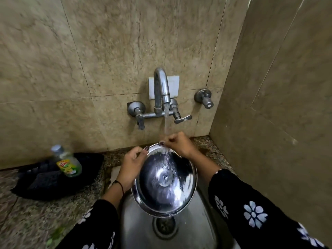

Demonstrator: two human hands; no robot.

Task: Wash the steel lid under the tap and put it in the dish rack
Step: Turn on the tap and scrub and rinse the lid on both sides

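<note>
The round steel lid [164, 180] is held tilted over the steel sink [194, 229], its hollow inner side facing me. Water runs from the wall tap [161, 88] onto the lid's far rim and spreads down inside it. My left hand [130, 165] grips the lid's left rim, thumb on the inner edge. My right hand [179, 143] pinches the top rim right under the stream. No dish rack is in view.
A bottle of yellow dish liquid [69, 162] stands on a dark cloth [53, 175] on the speckled stone counter [36, 218] at the left. The sink drain [164, 226] lies below the lid. A tiled side wall [278, 105] closes off the right.
</note>
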